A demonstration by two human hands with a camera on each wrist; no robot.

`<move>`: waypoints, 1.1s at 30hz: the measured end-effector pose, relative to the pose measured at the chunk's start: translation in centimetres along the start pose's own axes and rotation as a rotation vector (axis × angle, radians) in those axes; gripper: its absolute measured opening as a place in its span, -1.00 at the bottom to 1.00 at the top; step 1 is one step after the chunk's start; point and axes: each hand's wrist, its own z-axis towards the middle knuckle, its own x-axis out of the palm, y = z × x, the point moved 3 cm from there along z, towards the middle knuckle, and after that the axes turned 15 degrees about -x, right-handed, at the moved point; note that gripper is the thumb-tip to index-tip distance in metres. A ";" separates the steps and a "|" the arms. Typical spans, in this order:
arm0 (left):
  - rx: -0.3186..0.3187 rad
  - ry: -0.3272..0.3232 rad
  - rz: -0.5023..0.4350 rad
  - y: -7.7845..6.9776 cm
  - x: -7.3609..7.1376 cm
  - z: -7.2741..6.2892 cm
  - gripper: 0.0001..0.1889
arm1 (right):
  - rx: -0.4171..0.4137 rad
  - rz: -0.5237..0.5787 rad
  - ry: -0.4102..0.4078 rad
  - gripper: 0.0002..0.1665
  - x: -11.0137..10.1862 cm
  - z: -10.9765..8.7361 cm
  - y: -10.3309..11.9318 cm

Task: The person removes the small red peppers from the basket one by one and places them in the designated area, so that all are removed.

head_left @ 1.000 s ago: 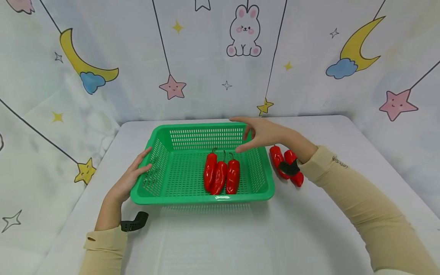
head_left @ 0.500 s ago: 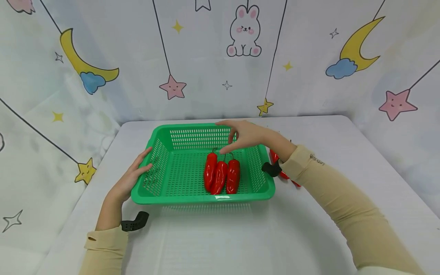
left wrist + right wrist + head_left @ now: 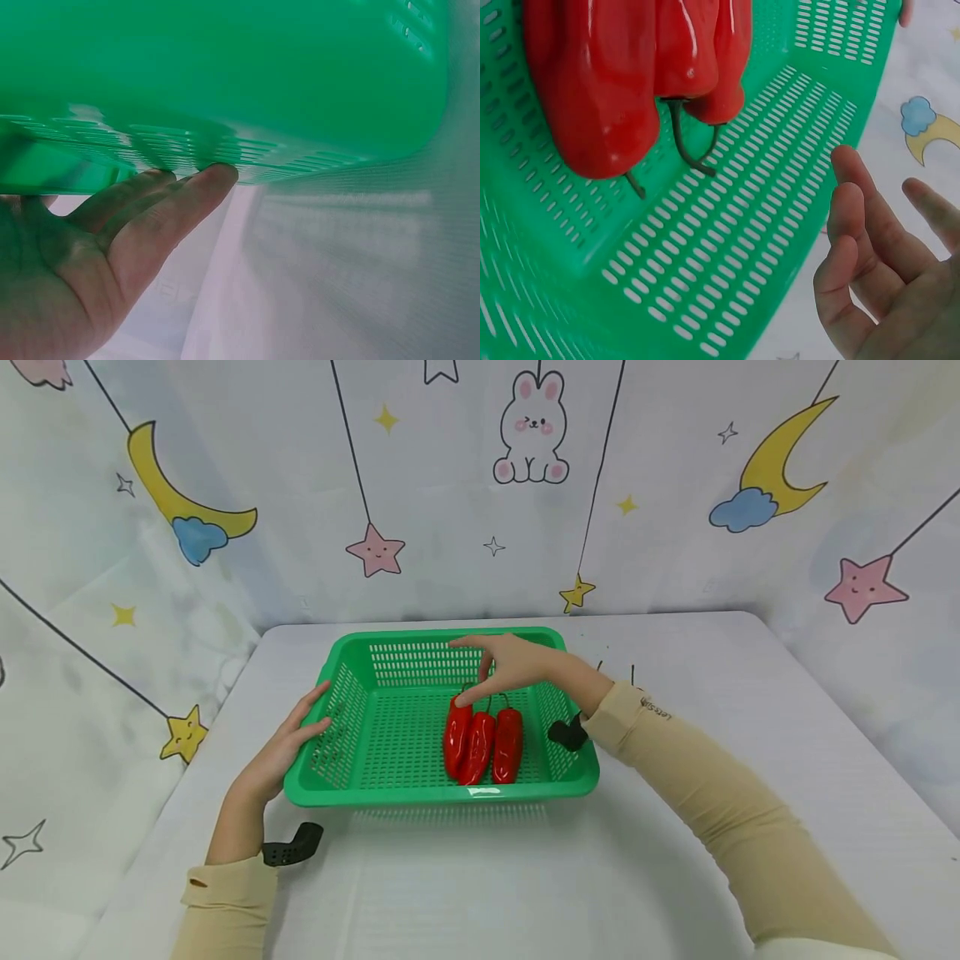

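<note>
A green plastic basket with slotted walls rests on the white table. Three red chili peppers with dark green stems lie side by side in its right half; the right wrist view shows these peppers up close. My left hand touches the basket's left side, its fingers straight; seen from the left wrist, the fingertips rest against the slotted outer wall. Above the peppers' stem ends hovers my right hand, thumb and fingers spread apart and holding nothing. From the right wrist, that hand is beside the far wall.
Two dark stems stick out behind my right sleeve, which hides the peppers right of the basket. A patterned white backdrop stands behind the table. Black wrist cameras sit on both wrists.
My right hand has moved left from the basket's right rim to over the peppers inside. Its sleeve now covers the peppers outside. The left hand and basket have stayed put.
</note>
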 end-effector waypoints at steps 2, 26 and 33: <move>-0.003 0.002 -0.004 0.0 0.0 0.0 -0.37 | 0.006 0.003 0.008 0.03 0.3 0.3 -0.1; -0.001 0.002 -0.004 -0.1 0.1 0.1 -0.38 | 0.046 -0.099 0.186 0.11 5.0 3.0 -0.9; -0.002 -0.003 0.009 0.0 0.1 0.0 -0.38 | 0.088 -0.194 0.226 0.07 5.9 3.4 -1.6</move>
